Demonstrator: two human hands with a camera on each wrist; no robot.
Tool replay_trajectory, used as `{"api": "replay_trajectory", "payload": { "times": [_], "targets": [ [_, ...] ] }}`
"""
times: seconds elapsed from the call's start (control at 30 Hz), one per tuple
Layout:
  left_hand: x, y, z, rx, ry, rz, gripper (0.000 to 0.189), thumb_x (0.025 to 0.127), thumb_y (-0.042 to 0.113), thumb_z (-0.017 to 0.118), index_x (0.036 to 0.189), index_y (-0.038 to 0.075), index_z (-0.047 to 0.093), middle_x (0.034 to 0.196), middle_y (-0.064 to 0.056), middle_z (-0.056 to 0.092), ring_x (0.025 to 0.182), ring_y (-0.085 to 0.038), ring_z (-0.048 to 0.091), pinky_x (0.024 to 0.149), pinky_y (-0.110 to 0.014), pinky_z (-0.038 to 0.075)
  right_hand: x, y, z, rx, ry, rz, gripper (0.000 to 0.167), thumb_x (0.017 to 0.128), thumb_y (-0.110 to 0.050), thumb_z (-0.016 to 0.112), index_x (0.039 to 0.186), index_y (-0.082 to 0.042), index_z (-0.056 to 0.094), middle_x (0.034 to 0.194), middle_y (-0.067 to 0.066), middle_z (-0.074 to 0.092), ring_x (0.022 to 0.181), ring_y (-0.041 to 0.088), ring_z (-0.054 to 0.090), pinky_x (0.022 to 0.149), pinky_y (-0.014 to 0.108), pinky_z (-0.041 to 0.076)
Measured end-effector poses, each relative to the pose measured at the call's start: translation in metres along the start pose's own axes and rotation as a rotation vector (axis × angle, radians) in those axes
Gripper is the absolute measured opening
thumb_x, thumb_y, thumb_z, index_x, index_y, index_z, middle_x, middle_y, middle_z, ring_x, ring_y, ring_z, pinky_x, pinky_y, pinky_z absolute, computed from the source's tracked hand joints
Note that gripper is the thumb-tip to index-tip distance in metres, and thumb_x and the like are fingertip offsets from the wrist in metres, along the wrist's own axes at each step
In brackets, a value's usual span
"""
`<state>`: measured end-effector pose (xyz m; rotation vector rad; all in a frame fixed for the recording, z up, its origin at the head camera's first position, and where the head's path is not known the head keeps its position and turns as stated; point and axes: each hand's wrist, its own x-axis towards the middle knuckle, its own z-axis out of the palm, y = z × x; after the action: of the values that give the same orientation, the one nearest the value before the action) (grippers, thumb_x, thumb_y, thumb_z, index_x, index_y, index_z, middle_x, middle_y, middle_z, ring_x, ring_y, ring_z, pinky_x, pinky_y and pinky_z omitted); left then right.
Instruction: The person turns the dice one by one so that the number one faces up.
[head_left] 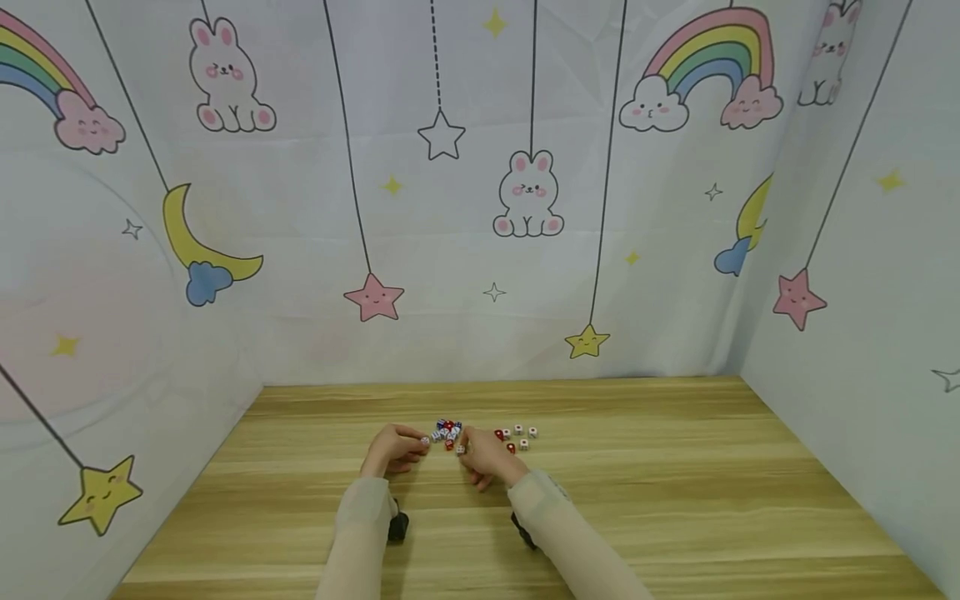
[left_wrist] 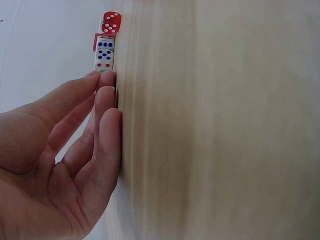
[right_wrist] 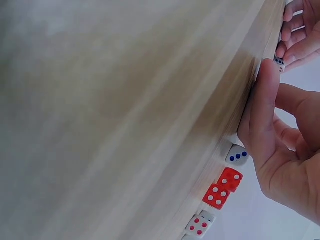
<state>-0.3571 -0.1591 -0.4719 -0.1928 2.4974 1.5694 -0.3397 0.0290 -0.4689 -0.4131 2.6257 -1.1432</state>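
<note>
Between thumb and fingertips my left hand pinches a small white die, left of a loose cluster of dice. White, red and blue dice make up that cluster, which lies between my two hands. My right hand holds another white die at its fingertips, at the cluster's right side; its fingers partly hide it. In the left wrist view, a white die with blue and red dots shows just past the left fingertips, with a red die farther off.
Right of my right hand lies a second group, with several white dice and red dice. The right wrist view shows red dice and a blue-dotted white die beside that hand. A patterned curtain borders the wooden table.
</note>
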Motion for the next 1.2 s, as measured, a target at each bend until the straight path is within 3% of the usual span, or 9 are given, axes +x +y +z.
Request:
{"api": "replay_trajectory", "payload": {
  "times": [0.47, 0.87, 1.2],
  "targets": [
    [0.0001, 0.0005, 0.0013, 0.006, 0.007, -0.013, 0.023, 0.08, 0.016, 0.066, 0.101, 0.005, 0.066, 0.074, 0.0, 0.069, 0.056, -0.007, 0.058, 0.05, -0.026, 0.049, -0.001, 0.0019, 0.0014, 0.036, 0.023, -0.009, 0.009, 0.089, -0.003, 0.047, 0.098, -0.001, 0.044, 0.049, 0.006, 0.049, 0.034, 0.012, 0.049, 0.037, 0.031, 0.047],
    [0.0007, 0.0013, 0.0011, 0.009, -0.003, -0.018, 0.024, 0.08, 0.015, 0.065, 0.102, 0.005, 0.066, 0.076, -0.002, 0.07, 0.055, -0.006, 0.058, 0.05, -0.025, 0.049, -0.0037, 0.0005, -0.0008, 0.019, -0.009, -0.014, 0.013, 0.089, -0.002, 0.044, 0.102, -0.005, 0.045, 0.048, 0.005, 0.047, 0.035, 0.012, 0.05, 0.038, 0.031, 0.048],
    [0.0002, 0.0025, 0.0023, -0.001, 0.006, -0.025, 0.024, 0.08, 0.015, 0.065, 0.102, 0.004, 0.066, 0.076, -0.003, 0.07, 0.055, -0.006, 0.059, 0.05, -0.025, 0.049, -0.0045, 0.0021, -0.0037, 0.104, -0.033, 0.019, 0.008, 0.094, -0.011, 0.039, 0.097, -0.006, 0.044, 0.049, 0.008, 0.053, 0.038, 0.015, 0.052, 0.04, 0.032, 0.048]
  ]
}}
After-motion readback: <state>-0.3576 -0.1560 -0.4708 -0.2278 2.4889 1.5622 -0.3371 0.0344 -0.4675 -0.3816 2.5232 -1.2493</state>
